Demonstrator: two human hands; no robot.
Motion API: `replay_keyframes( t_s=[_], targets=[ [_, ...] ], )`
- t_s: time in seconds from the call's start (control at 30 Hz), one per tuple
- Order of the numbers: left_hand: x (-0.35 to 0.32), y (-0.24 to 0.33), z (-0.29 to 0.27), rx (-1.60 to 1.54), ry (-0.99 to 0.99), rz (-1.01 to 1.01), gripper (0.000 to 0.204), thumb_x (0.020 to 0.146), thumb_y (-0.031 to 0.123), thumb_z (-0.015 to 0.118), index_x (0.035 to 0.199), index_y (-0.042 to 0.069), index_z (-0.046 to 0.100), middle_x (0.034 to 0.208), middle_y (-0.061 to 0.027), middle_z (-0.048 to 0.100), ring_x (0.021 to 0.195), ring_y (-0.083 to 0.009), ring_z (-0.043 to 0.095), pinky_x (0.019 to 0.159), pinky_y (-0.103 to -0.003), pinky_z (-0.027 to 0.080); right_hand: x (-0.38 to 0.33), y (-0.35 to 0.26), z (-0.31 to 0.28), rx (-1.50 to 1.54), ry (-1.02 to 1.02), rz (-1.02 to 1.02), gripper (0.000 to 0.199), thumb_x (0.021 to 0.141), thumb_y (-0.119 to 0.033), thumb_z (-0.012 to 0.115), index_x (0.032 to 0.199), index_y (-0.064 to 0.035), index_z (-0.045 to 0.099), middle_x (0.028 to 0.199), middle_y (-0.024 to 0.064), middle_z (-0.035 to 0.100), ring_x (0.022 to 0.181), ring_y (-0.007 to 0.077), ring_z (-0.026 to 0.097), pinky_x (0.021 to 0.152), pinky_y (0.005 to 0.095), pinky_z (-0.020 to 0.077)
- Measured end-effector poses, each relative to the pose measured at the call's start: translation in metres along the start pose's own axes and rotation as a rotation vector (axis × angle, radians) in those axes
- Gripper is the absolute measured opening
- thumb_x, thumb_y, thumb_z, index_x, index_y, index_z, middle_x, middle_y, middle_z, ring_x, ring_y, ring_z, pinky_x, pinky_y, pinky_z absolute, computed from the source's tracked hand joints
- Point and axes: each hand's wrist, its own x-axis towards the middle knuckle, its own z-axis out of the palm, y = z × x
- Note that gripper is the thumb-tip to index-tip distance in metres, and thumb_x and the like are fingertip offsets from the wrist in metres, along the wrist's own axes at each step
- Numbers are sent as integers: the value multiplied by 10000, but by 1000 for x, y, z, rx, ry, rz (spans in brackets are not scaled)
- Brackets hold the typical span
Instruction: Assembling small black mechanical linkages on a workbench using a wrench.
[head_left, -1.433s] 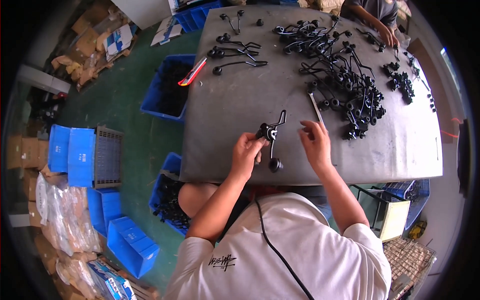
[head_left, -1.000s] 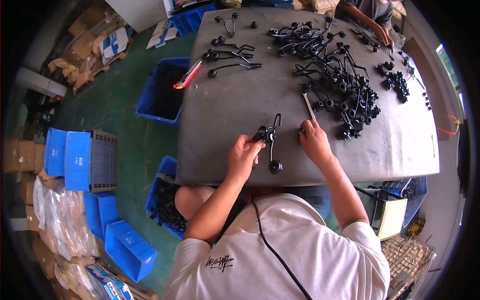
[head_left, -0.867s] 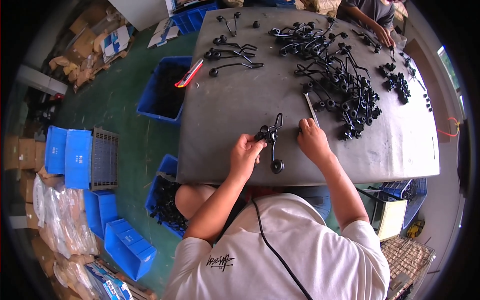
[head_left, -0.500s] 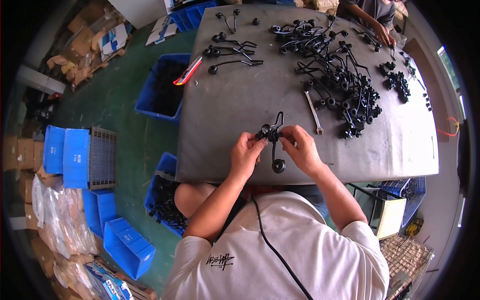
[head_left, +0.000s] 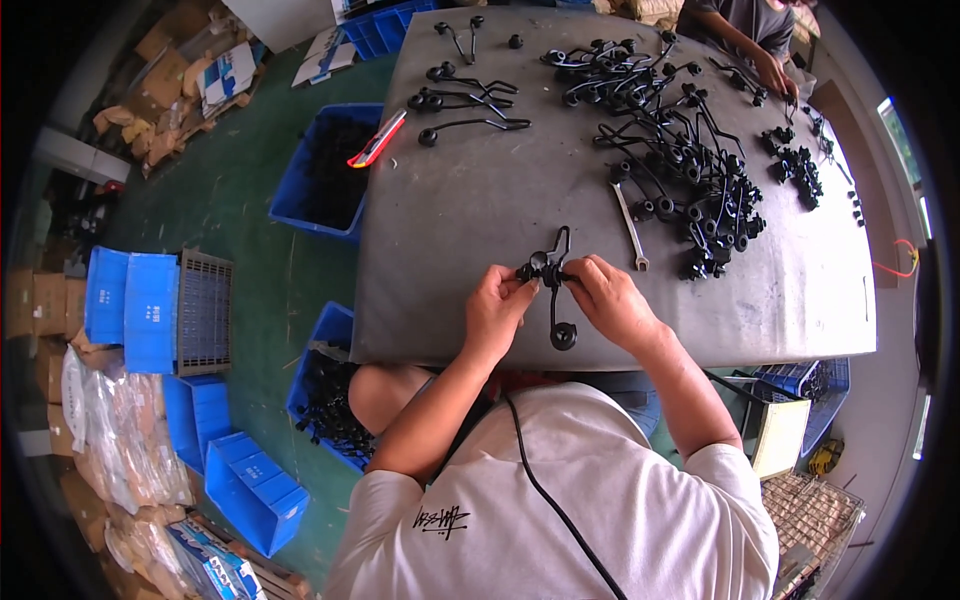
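Note:
Just above the near part of the grey table (head_left: pixel 460 220), both my hands hold a black bent-rod part (head_left: pixel 564 336). It has a looped rod at its far end, a cluster of round fittings in the middle and a round knob at its near end. My left hand (head_left: pixel 496 308) is closed on the fittings from the left, thumb and fingers pinching. From the right, my right hand (head_left: pixel 612 303) pinches the same middle portion between thumb and fingers. The fingertips hide some of the fittings. An open-end wrench (head_left: pixel 630 228) lies to the right, beyond my right hand.
A heap of black bent-rod parts (head_left: pixel 670 150) covers the table's right half. More rods (head_left: pixel 475 103) and a red utility knife (head_left: pixel 378 138) lie far left. Blue crates (head_left: pixel 320 170) stand on the green floor. A co-worker's hand (head_left: pixel 775 77) is at the far right corner.
The bent-rod part has shifted slightly to the right and turned a little between my fingers. Both hands keep their pinch on it.

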Motion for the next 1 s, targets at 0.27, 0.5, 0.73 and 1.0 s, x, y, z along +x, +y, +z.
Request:
replay_keyframes(
  t_s=[0.27, 0.5, 0.73, 1.0],
  targets=[
    [0, -2, 1, 11, 2, 17, 209, 916, 131, 741, 994, 28, 577, 741, 11, 637, 538, -20, 487, 467, -204, 368, -3, 1, 0, 24, -50, 55, 186, 936, -45, 639, 1090, -19, 539, 958, 171, 629, 872, 399, 638, 733, 452, 521],
    [-1, -3, 0, 1, -12, 0, 203, 922, 134, 736, 1000, 33, 579, 740, 15, 635, 536, -20, 481, 468, -206, 366, -5, 9, -1, -26, -103, -79, 245, 916, -17, 648, 1117, -23, 509, 965, 171, 615, 838, 408, 634, 707, 472, 521],
    [-1, -4, -2, 15, -22, 12, 205, 925, 140, 736, 1005, 35, 580, 747, 17, 639, 544, -20, 486, 478, -203, 373, -3, 10, -6, -76, -138, -118, 250, 893, 9, 650, 1100, -19, 513, 983, 165, 627, 831, 393, 643, 706, 465, 533],
    [-2, -3, -1, 20, -17, 16, 202, 926, 142, 736, 1002, 35, 582, 746, 14, 643, 552, -19, 494, 482, -200, 381, -2, 18, -2, -80, -104, -180, 248, 883, -14, 677, 1076, -18, 521, 948, 152, 646, 837, 372, 648, 718, 451, 534]
  ],
)
